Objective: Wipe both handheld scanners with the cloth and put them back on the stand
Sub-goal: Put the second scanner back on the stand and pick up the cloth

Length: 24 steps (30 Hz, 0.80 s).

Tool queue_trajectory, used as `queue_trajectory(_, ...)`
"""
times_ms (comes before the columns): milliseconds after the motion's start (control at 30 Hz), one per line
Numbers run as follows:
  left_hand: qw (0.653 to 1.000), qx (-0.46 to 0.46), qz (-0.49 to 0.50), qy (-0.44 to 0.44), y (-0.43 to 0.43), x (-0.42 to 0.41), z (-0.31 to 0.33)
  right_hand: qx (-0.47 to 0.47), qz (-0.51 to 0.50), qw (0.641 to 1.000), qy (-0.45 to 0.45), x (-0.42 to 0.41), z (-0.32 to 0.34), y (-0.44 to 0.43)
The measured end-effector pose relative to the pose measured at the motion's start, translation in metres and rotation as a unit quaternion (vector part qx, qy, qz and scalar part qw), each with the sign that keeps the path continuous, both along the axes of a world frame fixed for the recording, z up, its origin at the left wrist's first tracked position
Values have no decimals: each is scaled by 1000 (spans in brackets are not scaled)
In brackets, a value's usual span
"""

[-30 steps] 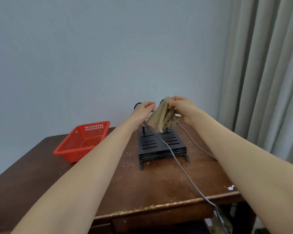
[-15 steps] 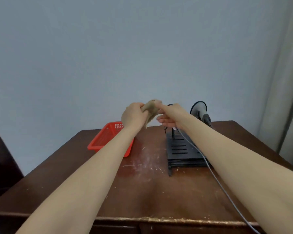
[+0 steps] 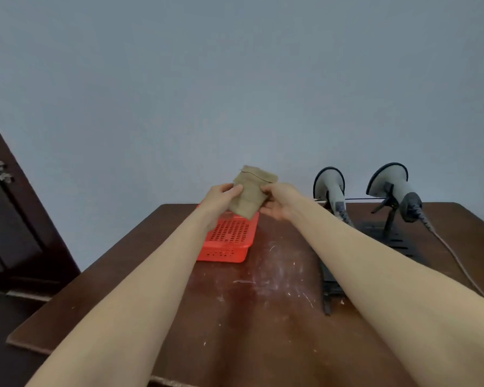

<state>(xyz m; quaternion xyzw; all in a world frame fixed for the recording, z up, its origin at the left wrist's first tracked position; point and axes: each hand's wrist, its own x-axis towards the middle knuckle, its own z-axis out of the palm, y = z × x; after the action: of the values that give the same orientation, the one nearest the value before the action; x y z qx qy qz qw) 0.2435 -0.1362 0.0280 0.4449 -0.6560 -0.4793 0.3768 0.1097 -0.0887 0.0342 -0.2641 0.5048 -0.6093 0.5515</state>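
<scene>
Our left hand (image 3: 221, 198) gripped the cloth (image 3: 250, 195) by its left edge, fingers (image 3: 233, 190) curled onto the fabric. Our right hand (image 3: 280, 202) pinched the right edge, thumb on top and the other fingers curled underneath. Both hands were grasping the cloth only. It was tan, folded, with a stitched seam near the top, held in the air between the two hands and clear of the surface (image 3: 263, 325).

Directly under the fingers sat a red perforated basket (image 3: 227, 248) on the surface, its far end hidden behind the cloth and our left wrist.

Just right of the fingers was the first scanner (image 3: 330, 185): grey body, dark-rimmed head up, handle down. Its lower end went behind our right forearm, so we could not tell how it was seated. Further right the second scanner (image 3: 389, 181) stood in the same pose, perched on a thin black post of the stand (image 3: 375, 236). The stand's slotted black base lay flat on the surface, below and right of the fingers, partly covered by our forearm. A grey cable (image 3: 458, 263) ran from the second scanner's handle toward the near right edge.

White scuffs (image 3: 277, 275) marked the dark wood below the fingers, between basket and stand. Far left was a dark door (image 3: 14, 224) with a metal latch. A pale wall (image 3: 235, 79) stood behind it all.
</scene>
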Motion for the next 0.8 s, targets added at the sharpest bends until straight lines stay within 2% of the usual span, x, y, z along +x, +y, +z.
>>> queue_trajectory(100, 998, -26, 43, 24, -14, 7, -2, -19, -21, 998, 61, 5, -4, -16)
queue_trajectory(167, 995, -56, 83, -21, -29, 9, -9, -22, -45, 987, 155, 8, -13, -34)
queue_trajectory(333, 974, -68, 146, -160, -58, 12, -40, -17, -19, 914, 404, 20, -40, -67)
queue_trajectory(467, 949, -83, 161, -257, -76, 12, -55, -42, 5, 859, 510, 29, -53, -85)
queue_trajectory(533, 933, -72, 150, -320, -86, 13, -63, -35, 27, 822, 568, 32, -56, -93)
queue_trajectory(633, 891, -61, 121, -432, -92, 14, -73, -5, 84, 737, 671, 38, -57, -98)
queue_trajectory(700, 877, -92, 104, -461, -96, 16, -77, 8, 115, 688, 717, 41, -56, -98)
queue_trajectory(800, 869, -112, 65, -477, -98, 15, -74, 25, 152, 635, 757, 49, -58, -98)
